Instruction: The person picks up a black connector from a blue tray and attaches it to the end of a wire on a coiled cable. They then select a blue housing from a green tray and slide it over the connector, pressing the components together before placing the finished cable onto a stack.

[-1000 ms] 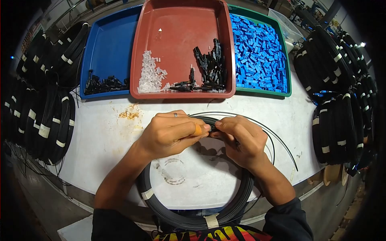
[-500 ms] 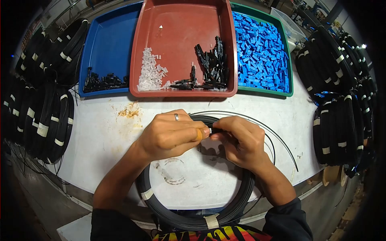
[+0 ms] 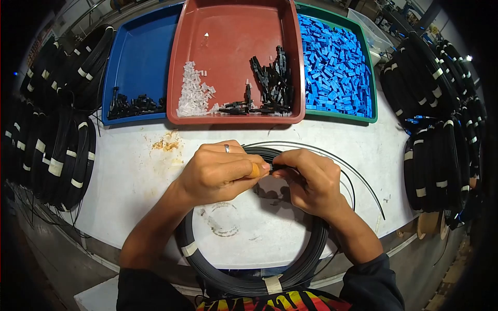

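My left hand [image 3: 220, 171], with a ring and a tan band round one finger, is closed in a pinch over the far side of a black cable coil [image 3: 193, 250]. My right hand [image 3: 311, 179] pinches too, its fingertips almost touching those of the left. Between the fingertips only a small dark bit shows; what either hand holds is mostly hidden. The coil lies on the white table [image 3: 150, 207] and reaches over its near edge, bound with pale tape [image 3: 273, 284]. A loose black cable end [image 3: 383, 215] curves out to the right.
At the back stand a blue tray [image 3: 142, 57] with black parts, a red tray [image 3: 233, 46] with white pieces [image 3: 192, 93] and black parts, and a green tray [image 3: 373, 103] full of blue connectors [image 3: 337, 67]. Taped cable coils are stacked left [image 3: 62, 155] and right [image 3: 436, 166].
My fingertips have drawn slightly closer together, and the small white piece seen between them before is now hardly visible. Otherwise both hands keep nearly the same place.
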